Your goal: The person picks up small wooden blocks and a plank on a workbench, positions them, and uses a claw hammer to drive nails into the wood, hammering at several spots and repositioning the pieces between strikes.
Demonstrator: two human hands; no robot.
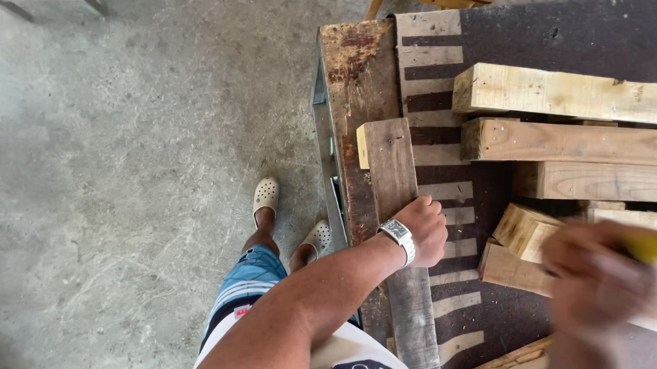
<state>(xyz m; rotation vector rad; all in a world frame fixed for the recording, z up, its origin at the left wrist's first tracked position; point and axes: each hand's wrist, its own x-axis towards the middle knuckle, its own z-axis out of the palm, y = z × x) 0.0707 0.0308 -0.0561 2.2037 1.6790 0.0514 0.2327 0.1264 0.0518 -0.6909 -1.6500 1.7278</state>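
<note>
Below, left hand (422,229) presses flat on a dark, weathered plank (396,232); blurred right hand (594,281) grips a yellow object (654,247).

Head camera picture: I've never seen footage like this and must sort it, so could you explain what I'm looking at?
This is one view from a camera worn on a person's head, looking down at their own arms, legs and sandals on a concrete floor. The left hand, with a wristwatch, presses on a dark plank lying along a workbench. The right hand is blurred and seems to hold something yellow; what it is I cannot tell. Pale wooden beams and shorter blocks lie on the bench.
</note>
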